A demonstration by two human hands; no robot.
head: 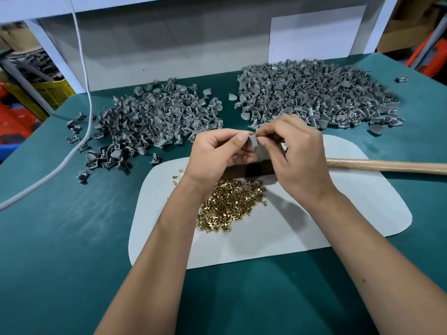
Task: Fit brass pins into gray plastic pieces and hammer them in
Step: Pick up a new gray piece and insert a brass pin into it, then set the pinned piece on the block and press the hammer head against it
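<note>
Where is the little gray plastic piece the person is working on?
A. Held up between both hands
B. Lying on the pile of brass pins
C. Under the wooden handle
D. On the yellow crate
A: the gray piece is pinched between the fingertips of the left hand and the right hand, raised above the brass pins on the white mat.

This is a small factory assembly workshop. A green-covered table [72, 238] carries two bulk heaps of gray plastic pieces [314, 93], a loose pile of brass pins [232, 201] on a white mat [338, 213] and a wooden hammer handle [387, 165]. Cardboard boxes [406, 25] and a yellow crate [53, 93] crowd the edges.
</note>
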